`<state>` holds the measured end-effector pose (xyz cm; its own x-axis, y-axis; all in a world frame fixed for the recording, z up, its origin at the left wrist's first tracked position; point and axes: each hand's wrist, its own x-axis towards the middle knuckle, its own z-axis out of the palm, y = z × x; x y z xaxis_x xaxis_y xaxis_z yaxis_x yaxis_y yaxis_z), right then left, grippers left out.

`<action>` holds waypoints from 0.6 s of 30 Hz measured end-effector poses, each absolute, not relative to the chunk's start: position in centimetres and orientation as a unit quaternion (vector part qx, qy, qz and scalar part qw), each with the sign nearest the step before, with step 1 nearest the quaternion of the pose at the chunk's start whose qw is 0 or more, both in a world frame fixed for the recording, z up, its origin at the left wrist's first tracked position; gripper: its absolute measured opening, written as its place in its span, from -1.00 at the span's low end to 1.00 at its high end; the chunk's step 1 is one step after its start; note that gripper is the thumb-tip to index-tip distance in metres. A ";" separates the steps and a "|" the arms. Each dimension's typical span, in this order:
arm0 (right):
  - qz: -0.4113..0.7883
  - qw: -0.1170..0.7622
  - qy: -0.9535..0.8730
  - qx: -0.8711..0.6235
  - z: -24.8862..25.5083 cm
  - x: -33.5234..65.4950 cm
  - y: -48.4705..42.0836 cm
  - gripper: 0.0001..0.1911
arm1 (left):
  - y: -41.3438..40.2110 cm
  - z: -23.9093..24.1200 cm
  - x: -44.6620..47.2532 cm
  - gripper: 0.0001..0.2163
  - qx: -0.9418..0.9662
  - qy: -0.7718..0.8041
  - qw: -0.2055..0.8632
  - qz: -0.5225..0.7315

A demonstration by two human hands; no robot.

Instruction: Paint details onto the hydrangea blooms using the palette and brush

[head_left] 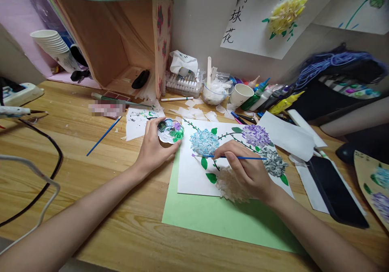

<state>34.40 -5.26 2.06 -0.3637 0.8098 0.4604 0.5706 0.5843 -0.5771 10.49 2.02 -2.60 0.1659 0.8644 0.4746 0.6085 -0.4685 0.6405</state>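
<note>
My left hand (156, 142) grips the edge of a round paint palette (167, 135) with green, purple and dark paint in its wells. In my right hand (243, 164) is a thin blue paintbrush (249, 158), its purple-tinged tip pointing left over the white paper (188, 178). On that paper are raised paper flower heads: a blue one (205, 141) just above the brush, a purple one (255, 135), a grey-black one (275, 162), and a plain whitish one (231, 185) partly hidden under my right hand. Painted green leaves and dark stems run between them.
Green paper (194, 219) lies beneath the white sheet. Another blue brush (103, 136) rests at left, near cables (59, 154). Behind stand a paper cup (241, 95), paint bottles (264, 97) and a tub of scraps (216, 91). A black phone (334, 191) lies at right.
</note>
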 end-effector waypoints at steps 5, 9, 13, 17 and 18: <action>0.166 0.368 -0.810 -0.426 2.0 34.5 -5.4 -0.75 | 2.0 -2.5 10.5 -0.40 0.748 0.492 0.151 0.418; 0.174 0.366 -0.813 -0.418 1.9 34.3 -5.4 -0.76 | 2.0 -2.6 10.4 -0.40 0.750 0.490 0.149 0.418; 0.174 0.361 -0.818 -0.413 1.9 34.1 -5.3 -0.77 | 2.1 -2.7 10.4 -0.40 0.751 0.490 0.149 0.417; 0.175 0.363 -0.818 -0.410 1.9 34.2 -5.4 -0.77 | 2.1 -2.7 10.4 -0.40 0.750 0.488 0.150 0.420; 0.176 0.363 -0.818 -0.410 1.9 34.3 -5.5 -0.77 | 2.1 -2.7 10.4 -0.40 0.750 0.488 0.150 0.420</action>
